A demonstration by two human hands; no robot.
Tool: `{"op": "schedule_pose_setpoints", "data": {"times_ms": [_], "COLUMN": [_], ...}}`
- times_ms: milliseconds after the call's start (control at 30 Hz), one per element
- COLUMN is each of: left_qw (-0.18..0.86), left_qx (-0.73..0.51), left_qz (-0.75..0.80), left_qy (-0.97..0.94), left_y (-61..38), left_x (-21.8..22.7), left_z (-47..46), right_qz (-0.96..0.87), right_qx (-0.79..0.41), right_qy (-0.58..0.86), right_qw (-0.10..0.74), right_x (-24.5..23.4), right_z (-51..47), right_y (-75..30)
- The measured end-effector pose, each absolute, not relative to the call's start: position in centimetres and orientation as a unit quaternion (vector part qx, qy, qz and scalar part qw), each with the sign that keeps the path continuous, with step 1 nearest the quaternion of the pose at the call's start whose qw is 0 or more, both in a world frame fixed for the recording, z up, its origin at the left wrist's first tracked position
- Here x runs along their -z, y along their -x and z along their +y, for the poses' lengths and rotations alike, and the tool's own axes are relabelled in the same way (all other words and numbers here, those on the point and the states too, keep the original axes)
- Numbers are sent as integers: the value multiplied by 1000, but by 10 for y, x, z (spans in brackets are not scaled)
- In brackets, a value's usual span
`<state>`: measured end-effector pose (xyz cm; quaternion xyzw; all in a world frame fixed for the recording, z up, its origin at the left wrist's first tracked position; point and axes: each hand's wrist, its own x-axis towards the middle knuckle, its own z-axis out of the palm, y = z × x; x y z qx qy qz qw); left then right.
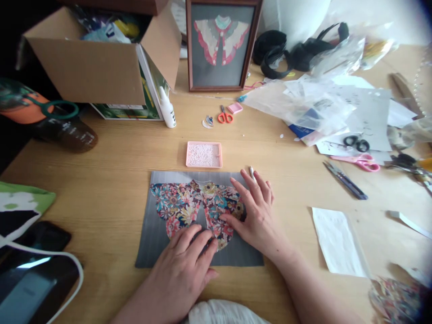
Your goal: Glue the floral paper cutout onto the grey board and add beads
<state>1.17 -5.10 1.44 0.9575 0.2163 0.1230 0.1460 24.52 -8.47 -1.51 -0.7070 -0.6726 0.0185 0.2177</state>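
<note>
The left hand [184,265] is laid flat, fingers spread, grasping nothing, on the lower edge of the floral fabric cutout [189,207], which lies on the grey backing sheet [151,234] at the table's centre. The right hand [254,211] is pressed open on the cutout's right wing, with nothing gripped. The cutout could probably be skewed or creased if uneven pressure were applied. Behind, on the cluttered wooden table [118,157], a pink bead tray [204,154] could be knocked.

A floral fabric piece [189,204] (cape-shaped, with scalloped edges) is laid flat on a grey sheet [151,238], which is set square on the wooden table, just below a pink bead tray [204,154].
</note>
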Motion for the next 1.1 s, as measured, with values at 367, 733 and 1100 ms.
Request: {"op": "schedule_pose_setpoints", "data": {"times_ms": [367, 733, 1100], "left_qw": [129, 132, 134], "left_qx": [-100, -80, -89], "left_qz": [185, 185, 195], "left_qy": [-969, -971, -967], "left_y": [-14, -13, -14], "left_x": [-5, -8, -6], "left_z": [-47, -46, -47], "right_qz": [-681, -690, -643], "right_qx": [-24, -36, -10], "right_qy": [697, 687, 682], "right_qw": [222, 227, 349], "right_x": [17, 15, 8], "right_z": [-86, -86, -84], "right_y": [-239, -241, -248]}}
